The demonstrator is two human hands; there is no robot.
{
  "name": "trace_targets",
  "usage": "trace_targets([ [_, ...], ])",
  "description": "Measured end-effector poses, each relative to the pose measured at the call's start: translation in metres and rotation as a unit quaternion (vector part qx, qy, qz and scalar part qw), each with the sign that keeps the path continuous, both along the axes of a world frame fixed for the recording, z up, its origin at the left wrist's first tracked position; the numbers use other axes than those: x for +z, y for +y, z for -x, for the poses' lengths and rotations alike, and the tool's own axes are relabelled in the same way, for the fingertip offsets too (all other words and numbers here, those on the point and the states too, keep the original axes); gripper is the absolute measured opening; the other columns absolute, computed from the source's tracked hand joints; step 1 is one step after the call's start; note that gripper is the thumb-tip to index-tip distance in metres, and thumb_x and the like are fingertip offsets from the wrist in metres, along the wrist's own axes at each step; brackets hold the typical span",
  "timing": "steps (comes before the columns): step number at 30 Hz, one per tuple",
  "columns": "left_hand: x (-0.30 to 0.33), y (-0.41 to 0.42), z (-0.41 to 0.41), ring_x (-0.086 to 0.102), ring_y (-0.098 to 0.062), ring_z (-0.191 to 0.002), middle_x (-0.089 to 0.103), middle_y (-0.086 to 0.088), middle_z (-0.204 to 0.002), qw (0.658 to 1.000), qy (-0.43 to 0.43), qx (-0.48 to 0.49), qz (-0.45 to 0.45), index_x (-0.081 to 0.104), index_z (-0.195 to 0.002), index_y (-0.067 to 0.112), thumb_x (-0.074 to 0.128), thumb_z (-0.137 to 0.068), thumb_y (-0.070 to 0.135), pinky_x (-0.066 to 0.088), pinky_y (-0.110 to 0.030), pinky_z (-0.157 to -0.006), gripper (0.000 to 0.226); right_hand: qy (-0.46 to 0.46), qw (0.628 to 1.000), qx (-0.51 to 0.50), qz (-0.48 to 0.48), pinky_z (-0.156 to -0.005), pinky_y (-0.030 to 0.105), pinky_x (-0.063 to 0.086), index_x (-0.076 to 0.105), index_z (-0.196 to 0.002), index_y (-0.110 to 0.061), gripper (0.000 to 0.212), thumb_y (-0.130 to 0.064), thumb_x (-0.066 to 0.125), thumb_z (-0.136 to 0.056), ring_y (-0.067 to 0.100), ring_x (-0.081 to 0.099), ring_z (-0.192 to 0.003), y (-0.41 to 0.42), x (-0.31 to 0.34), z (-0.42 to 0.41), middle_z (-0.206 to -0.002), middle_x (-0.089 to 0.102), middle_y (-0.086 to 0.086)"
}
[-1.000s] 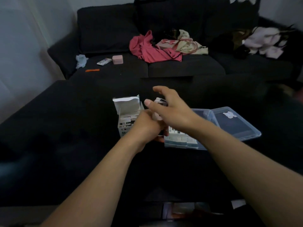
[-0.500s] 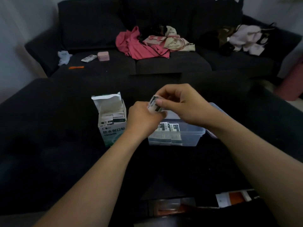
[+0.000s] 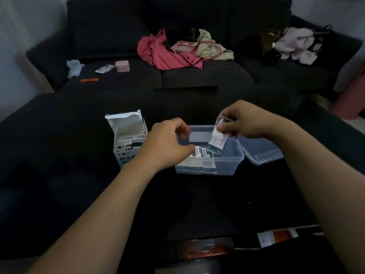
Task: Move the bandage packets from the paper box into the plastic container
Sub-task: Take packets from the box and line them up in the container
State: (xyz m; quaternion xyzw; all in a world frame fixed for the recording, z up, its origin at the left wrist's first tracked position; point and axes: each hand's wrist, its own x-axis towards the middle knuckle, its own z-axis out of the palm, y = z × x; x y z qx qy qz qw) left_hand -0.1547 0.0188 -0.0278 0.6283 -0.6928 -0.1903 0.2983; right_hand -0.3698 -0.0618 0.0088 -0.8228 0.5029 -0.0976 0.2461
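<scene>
A white paper box (image 3: 126, 139) with its top flap open stands on the dark surface, several bandage packets showing inside it. To its right sits a clear plastic container (image 3: 227, 161) with several packets (image 3: 199, 153) lying in its left half. My right hand (image 3: 246, 120) pinches a small stack of bandage packets (image 3: 217, 141) that hangs tilted over the container's middle. My left hand (image 3: 167, 145) hovers between the box and the container's left rim, fingers curled with nothing in them.
The container's clear lid (image 3: 260, 151) lies just right of it. A dark sofa behind carries a pink garment (image 3: 164, 54), a bag (image 3: 189, 46), a small pink box (image 3: 122, 66) and other clothes. Papers (image 3: 276, 236) lie near the bottom edge.
My right hand has moved right and down with the packets, from in front of my left hand to above the container. My left hand has let go of them and pulled left.
</scene>
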Motion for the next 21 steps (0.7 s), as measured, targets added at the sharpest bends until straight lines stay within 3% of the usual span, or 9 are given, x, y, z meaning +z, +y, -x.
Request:
trace_targets([
  [3, -0.004, 0.001, -0.004, 0.059, -0.004, -0.085, 0.065, 0.011, -0.103, 0.998, -0.061, -0.016, -0.027, 0.065, -0.106, 0.03, 0.08, -0.081, 0.026, 0.049, -0.024, -0.072, 0.03, 0.063, 0.997, 0.013, -0.035, -0.065, 0.031, 0.054, 0.071, -0.09, -0.015, 0.009, -0.019, 0.065, -0.095, 0.017, 0.067, -0.071, -0.003, -0.004, -0.014, -0.085, 0.073, 0.006],
  [9, -0.009, 0.0, -0.007, 0.062, -0.007, -0.085, 0.067, 0.009, -0.097, 0.998, -0.062, -0.009, -0.027, 0.069, -0.107, 0.025, 0.076, -0.085, 0.022, 0.053, -0.029, -0.077, 0.024, 0.178, 0.976, 0.031, -0.124, -0.07, 0.027, 0.05, 0.066, -0.095, -0.016, 0.009, -0.023, 0.061, -0.097, 0.013, 0.064, -0.076, -0.009, -0.017, -0.035, -0.09, 0.069, 0.004],
  [12, -0.011, 0.0, -0.008, 0.059, -0.005, -0.08, 0.065, 0.009, -0.097, 0.997, -0.066, -0.013, -0.031, 0.068, -0.108, 0.024, 0.074, -0.087, 0.021, 0.048, -0.025, -0.072, 0.022, 0.196, 0.97, 0.028, -0.14, -0.069, 0.026, 0.049, 0.065, -0.096, -0.016, 0.008, -0.023, 0.06, -0.098, 0.014, 0.064, -0.08, -0.013, -0.024, -0.041, -0.092, 0.068, 0.004],
  [18, -0.011, -0.001, -0.009, 0.062, -0.007, -0.085, 0.066, 0.009, -0.096, 0.998, -0.063, -0.018, -0.025, 0.07, -0.11, 0.023, 0.072, -0.087, 0.02, 0.055, -0.031, -0.079, 0.023, 0.219, 0.965, 0.02, -0.14, -0.065, 0.025, 0.048, 0.057, -0.088, -0.021, 0.01, -0.02, 0.059, -0.098, 0.013, 0.063, -0.079, -0.016, -0.034, -0.048, -0.091, 0.064, 0.003],
  [21, -0.011, 0.0, -0.008, 0.062, -0.007, -0.085, 0.066, 0.008, -0.095, 0.998, -0.059, -0.016, -0.019, 0.069, -0.111, 0.022, 0.073, -0.087, 0.02, 0.054, -0.029, -0.077, 0.024, 0.242, 0.963, 0.003, -0.119, -0.067, 0.026, 0.048, 0.059, -0.101, -0.021, 0.005, -0.02, 0.062, -0.097, 0.015, 0.064, -0.087, -0.014, -0.039, -0.052, -0.107, 0.064, 0.004],
])
